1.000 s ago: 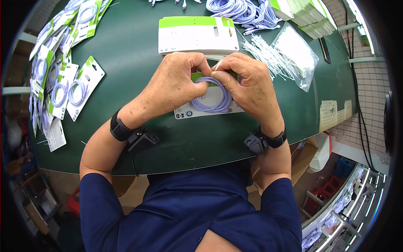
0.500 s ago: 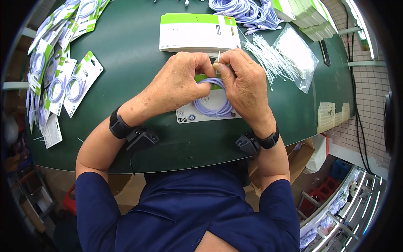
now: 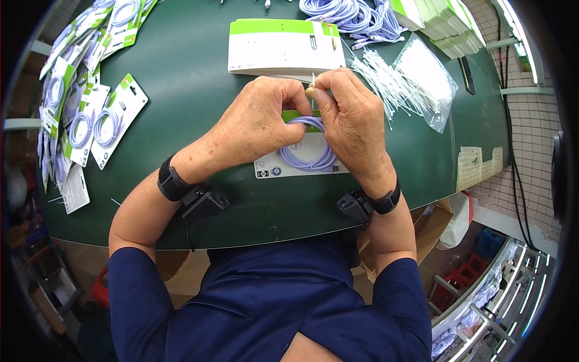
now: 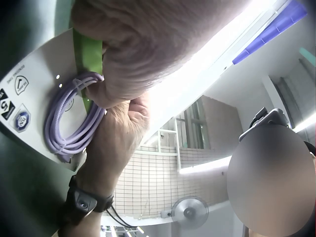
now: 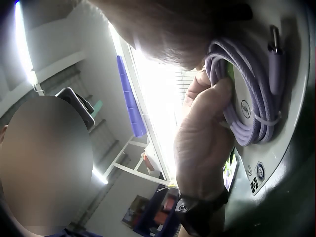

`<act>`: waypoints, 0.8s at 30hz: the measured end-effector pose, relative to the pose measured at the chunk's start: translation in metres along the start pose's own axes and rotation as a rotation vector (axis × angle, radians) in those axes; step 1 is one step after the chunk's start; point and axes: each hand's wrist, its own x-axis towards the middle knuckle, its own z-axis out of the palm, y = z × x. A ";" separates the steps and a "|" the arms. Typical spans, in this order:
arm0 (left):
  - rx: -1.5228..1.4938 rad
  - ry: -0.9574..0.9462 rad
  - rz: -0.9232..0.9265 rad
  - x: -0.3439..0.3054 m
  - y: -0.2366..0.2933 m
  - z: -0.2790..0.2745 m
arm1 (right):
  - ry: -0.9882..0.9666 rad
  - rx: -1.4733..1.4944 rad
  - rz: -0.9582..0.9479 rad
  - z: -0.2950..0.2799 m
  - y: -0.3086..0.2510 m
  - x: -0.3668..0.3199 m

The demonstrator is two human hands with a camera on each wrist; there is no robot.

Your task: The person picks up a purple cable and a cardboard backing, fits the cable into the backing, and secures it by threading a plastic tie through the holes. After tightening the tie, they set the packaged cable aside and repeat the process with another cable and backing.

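A lilac coiled cable [image 3: 309,167] lies on a white-and-green packaging card [image 3: 269,161] in front of the person. My left hand [image 3: 256,117] pinches the upper left of the coil, its thumb pressed against the strands in the right wrist view. Thumb and index finger of my right hand [image 3: 357,123] pinch a thin white cable tie [image 3: 313,79], whose tip sticks up above them. The tie's lower part is hidden by the fingers. A metal plug [image 5: 275,39] lies over the card beside the coil. A second tie [image 5: 268,120] wraps the strands.
Behind the hands stands a stack of blank cards [image 3: 283,48]. To the right lie loose white cable ties [image 3: 386,81] and a plastic bag [image 3: 428,87] of ties. Bundled lilac cables [image 3: 344,15] sit at the back. Carded cables [image 3: 78,108] pile up at the left.
The right hand has turned, and the tie tip now points up above its fingers. Card and coil have shifted slightly toward the person. Little differs over the last half second.
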 end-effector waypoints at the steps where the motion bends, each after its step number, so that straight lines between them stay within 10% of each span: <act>1: 0.003 0.001 0.002 0.000 0.001 0.000 | 0.002 0.000 -0.002 -0.001 0.000 0.001; 24: 0.084 0.070 0.043 -0.012 0.040 -0.021 | -0.025 0.115 0.013 -0.027 -0.027 0.023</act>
